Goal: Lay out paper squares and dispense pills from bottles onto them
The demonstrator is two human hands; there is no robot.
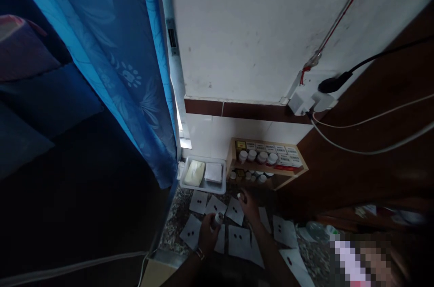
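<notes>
Several paper squares [241, 247] are lying spread over the speckled surface [173, 217] in the head view, most of them carrying one or two small dark pills. Both hands are working above these papers, near the middle of the spread. The left hand [206, 235], with a band at its wrist, is curling its grip around a small bottle [217, 220], which is sitting tilted in the fingers just above the papers. The right hand [250, 204] is reaching a little farther, its fingertips pinching a small white piece [240, 196]; it is too small to tell what it is.

Beyond the hands, a white tray [185, 183] is resting against the far wall, holding a pale yellow block and a white folded pad. Just to its right, a wooden shelf [303, 166] is standing at an angle, lined with white-capped jars and labelled boxes.

On the left, a blue curtain [135, 79] is hanging down to the edge of the surface, crowding the tray's left side. High on the right, a wall socket [298, 102] is carrying plugs, with cables [373, 119] trailing off to the right and a red string [339, 18] running up the wall.
</notes>
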